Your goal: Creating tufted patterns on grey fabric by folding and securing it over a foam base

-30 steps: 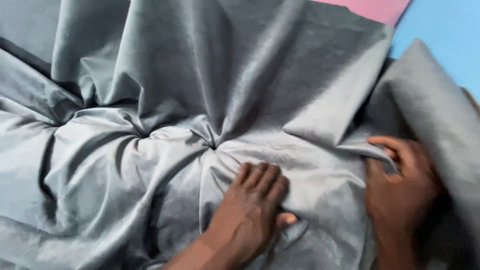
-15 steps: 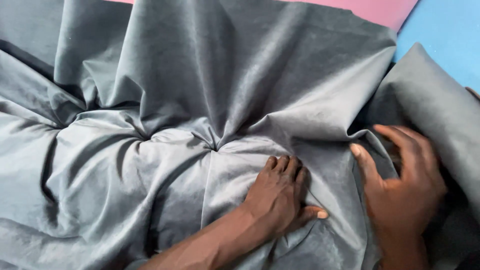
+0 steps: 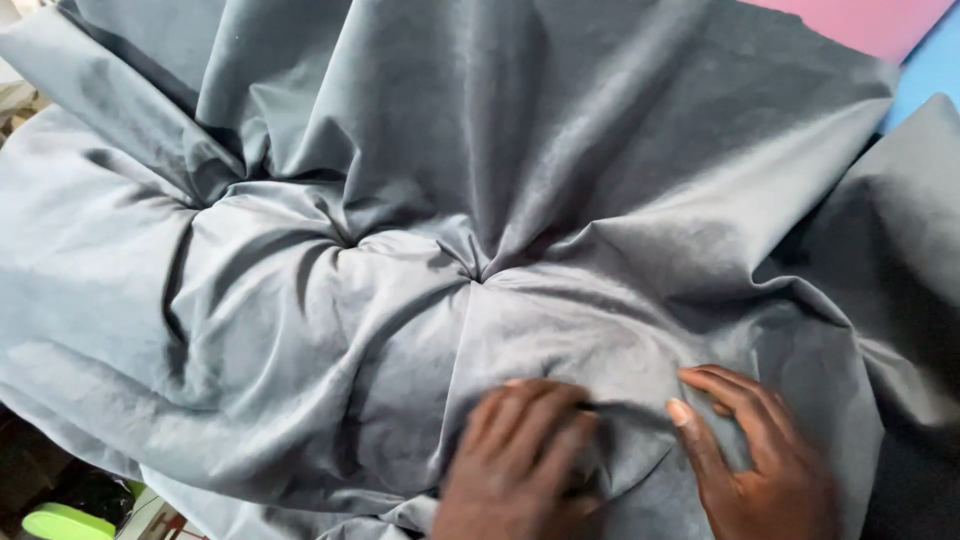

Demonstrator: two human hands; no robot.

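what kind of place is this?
Probably a sewing or upholstery work spot. Both hands, left hand and right hand, press on grey fabric gathered into tufted puckers, spread over pink and blue mats.

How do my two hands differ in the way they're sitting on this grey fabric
The left hand is blurred, its fingers close together and pointing up the grey fabric. The right hand is sharp, its fingers spread apart and angled toward the left hand. Both lie palm down on the fabric, near the lower edge of the view.
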